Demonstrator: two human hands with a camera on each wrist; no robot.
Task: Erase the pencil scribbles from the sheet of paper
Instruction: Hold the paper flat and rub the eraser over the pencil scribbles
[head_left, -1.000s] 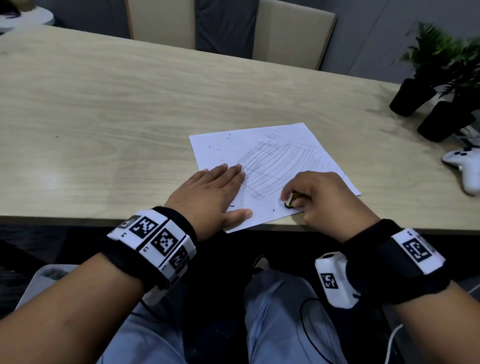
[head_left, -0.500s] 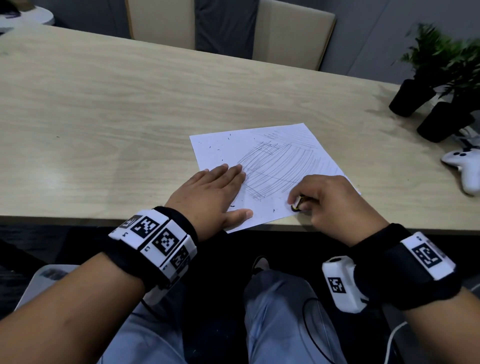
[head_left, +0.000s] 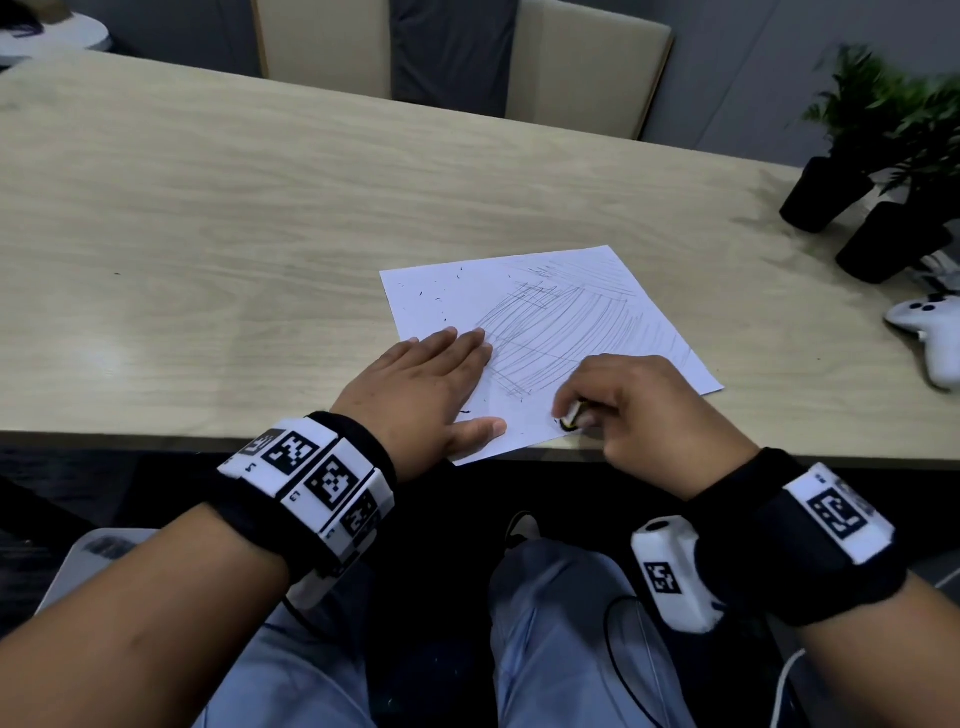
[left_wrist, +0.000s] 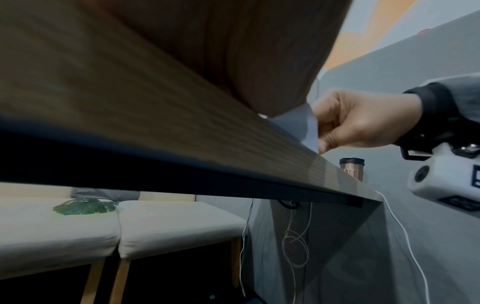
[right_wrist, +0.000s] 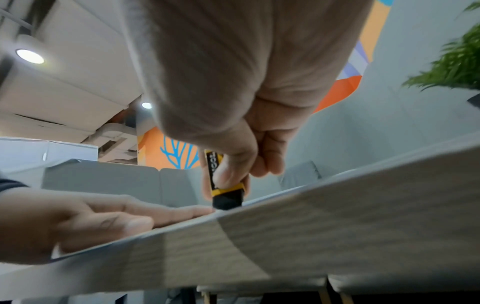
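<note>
A white sheet of paper (head_left: 545, 332) lies at the table's near edge, its middle covered in grey pencil scribbles (head_left: 561, 338). My left hand (head_left: 421, 395) lies flat on the sheet's near left part, fingers straight, pressing it down. My right hand (head_left: 634, 410) pinches a black eraser in a yellow sleeve (right_wrist: 224, 185) and holds its tip on the paper's near edge, below the scribbles. In the head view only the eraser's end (head_left: 570, 420) shows between my fingers. Small dark crumbs dot the paper's left part.
The wooden table (head_left: 234, 234) stretches far to the left and back. Two potted plants in black pots (head_left: 826, 192) and a white game controller (head_left: 930, 332) sit at the right. Beige chairs (head_left: 582, 67) stand behind the table. A metal cup (left_wrist: 351, 168) is on the table's far end.
My right hand has slid the eraser back and forth along the paper's near edge, first right, now slightly left. The left hand has stayed flat in place.
</note>
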